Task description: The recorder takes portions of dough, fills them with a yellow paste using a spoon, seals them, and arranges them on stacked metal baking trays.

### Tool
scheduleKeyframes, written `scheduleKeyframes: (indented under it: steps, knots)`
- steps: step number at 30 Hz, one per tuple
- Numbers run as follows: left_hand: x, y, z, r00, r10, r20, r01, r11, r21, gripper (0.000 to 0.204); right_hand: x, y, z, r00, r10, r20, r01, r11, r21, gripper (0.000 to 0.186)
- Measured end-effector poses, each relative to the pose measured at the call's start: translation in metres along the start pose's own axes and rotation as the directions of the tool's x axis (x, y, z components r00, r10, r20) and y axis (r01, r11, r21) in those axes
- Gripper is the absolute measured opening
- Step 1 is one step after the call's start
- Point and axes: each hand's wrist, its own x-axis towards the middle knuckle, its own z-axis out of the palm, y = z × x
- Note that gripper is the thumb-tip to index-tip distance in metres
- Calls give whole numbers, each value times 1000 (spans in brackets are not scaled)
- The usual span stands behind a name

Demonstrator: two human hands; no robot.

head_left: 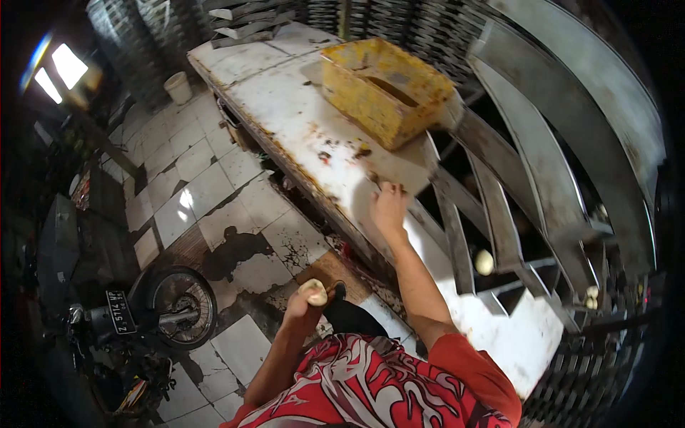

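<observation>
My left hand [302, 308], low in front of my body, is closed around a pale, rounded, dough-like lump [314, 292]. My right hand [390, 208] reaches forward over the white table [321, 153], its fingers bent down near the surface. A small brownish thing [372, 177] shows by the right fingertips; I cannot make out what it is or whether the fingers grip it. Dark crumbs and scraps [360, 152] lie just beyond that hand. A worn yellow plastic crate [378, 100], stained and seemingly holding little, stands farther back on the table.
Bent metal strips [499, 207] form a rack along the right, with a pale round piece [484, 262] among them. More metal strips are stacked at the back. A motorcycle [175, 307] stands at left on the cracked tile floor [207, 189]; a pale bucket [178, 88] sits farther off.
</observation>
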Motion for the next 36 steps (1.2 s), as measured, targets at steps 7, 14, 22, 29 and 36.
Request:
scheduleKeyframes:
  steps: [7, 14, 22, 29, 36]
  knots:
    - [83, 72, -11, 841, -467, -273, 285, 812, -510, 28, 9, 10, 26, 977, 142, 159, -143, 990, -7, 17]
    - [218, 160, 30, 948, -10, 318, 47, 993, -108, 48, 139, -100, -27, 982, 167, -92, -93, 841, 533, 14]
    - [370, 212, -57, 870, -105, 482, 252, 935, -251, 50, 424, -55, 42, 815, -115, 568, 258, 950, -178, 14]
    - [419, 196, -143, 816, -455, 356, 523, 843, -123, 39, 444, -64, 122, 416, -127, 900, 155, 986, 67, 24]
    - [475, 214, -152, 759, -501, 416, 602, 783, -157, 35, 410, -2, 65, 164, 179, 970, -26, 984, -177, 24]
